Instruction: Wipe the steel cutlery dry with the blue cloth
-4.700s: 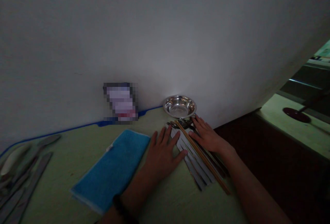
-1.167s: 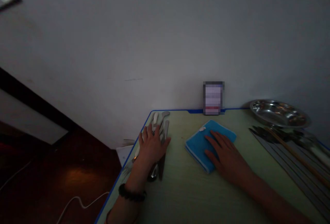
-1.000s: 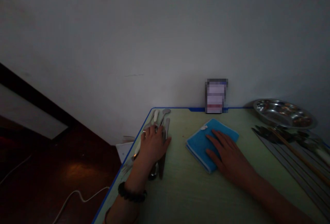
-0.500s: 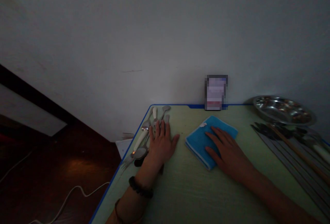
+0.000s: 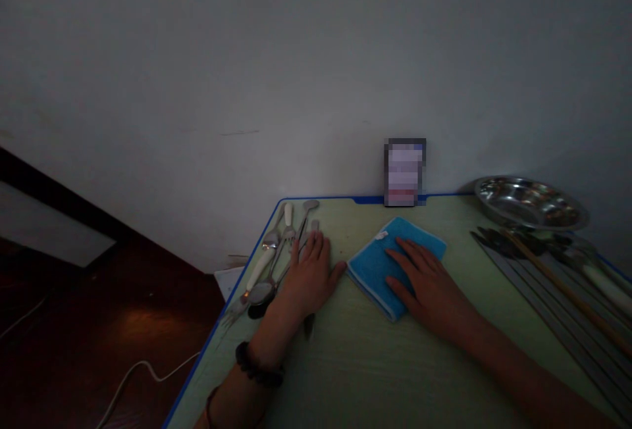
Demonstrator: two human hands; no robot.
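My left hand (image 5: 310, 277) rests over the right side of a group of cutlery, its fingers slightly bent and thumb apart. Beneath it lies a slim metal utensil, perhaps a knife (image 5: 309, 327), whose two ends stick out while the middle is hidden. To its left are a white-handled fork (image 5: 289, 217), another fork (image 5: 236, 312) near the table edge, and several spoons, including one spoon (image 5: 261, 293) by the wrist. My right hand (image 5: 419, 277) lies with fingers spread on a folded blue cloth (image 5: 378, 277), pressing on top without gripping it.
A phone (image 5: 405, 174), its screen blurred, leans against the wall behind the table (image 5: 375, 370). At the right stand a shiny metal basin (image 5: 533, 205) and a row of chopsticks (image 5: 557, 330) with more utensils. A white cable (image 5: 143, 363) runs across the floor at left.
The whole view has shifted slightly left. My left hand has slid a little right across the cutlery, uncovering a fork's tines, and its fingers have bent. My right hand stays on the cloth.
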